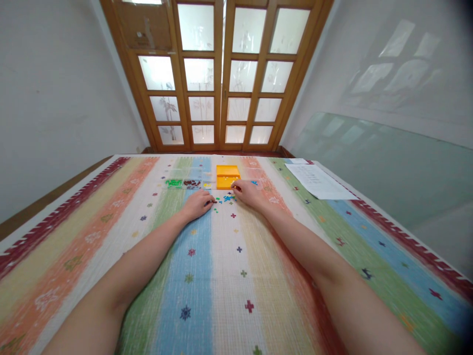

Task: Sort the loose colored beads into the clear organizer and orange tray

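My left hand [199, 203] rests on the striped cloth with its fingers drawn together, and a tiny dark spot shows at the fingertips. Just right of them lies a loose scatter of small blue and green pieces [227, 198]. My right hand [247, 192] is pinched closed at the front right corner of an orange box [228, 170] with its lid raised; what the fingers hold, if anything, is too small to make out. Several little white pieces seem to lie inside the box.
Left of the box stand clear containers of green pieces [174, 183], dark brown pieces [192, 184] and yellow pieces [207, 186]. Blue pieces [254, 183] sit beyond my right hand. A printed sheet [318, 181] lies on the tablecloth [225, 296] at the right.
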Action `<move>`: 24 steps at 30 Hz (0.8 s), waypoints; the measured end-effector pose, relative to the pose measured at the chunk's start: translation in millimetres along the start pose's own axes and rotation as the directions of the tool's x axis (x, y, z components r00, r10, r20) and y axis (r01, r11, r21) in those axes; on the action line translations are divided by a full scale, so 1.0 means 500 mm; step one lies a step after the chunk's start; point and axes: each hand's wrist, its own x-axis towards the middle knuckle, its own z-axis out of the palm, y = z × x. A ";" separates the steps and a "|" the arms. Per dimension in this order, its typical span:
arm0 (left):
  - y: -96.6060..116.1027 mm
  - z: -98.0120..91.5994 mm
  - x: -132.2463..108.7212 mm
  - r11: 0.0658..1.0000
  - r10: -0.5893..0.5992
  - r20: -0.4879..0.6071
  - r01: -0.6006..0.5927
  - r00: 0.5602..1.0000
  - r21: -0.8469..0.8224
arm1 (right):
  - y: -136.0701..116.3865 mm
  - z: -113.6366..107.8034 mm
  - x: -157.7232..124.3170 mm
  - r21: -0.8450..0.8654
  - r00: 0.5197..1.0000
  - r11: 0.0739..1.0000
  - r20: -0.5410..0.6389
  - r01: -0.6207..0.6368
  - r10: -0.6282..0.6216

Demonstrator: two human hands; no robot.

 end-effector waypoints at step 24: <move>-0.008 -0.004 -0.002 0.998 -0.056 0.015 0.056 0.998 -0.003 | -0.082 0.031 -0.022 -0.077 0.985 0.984 0.077 0.162 -0.156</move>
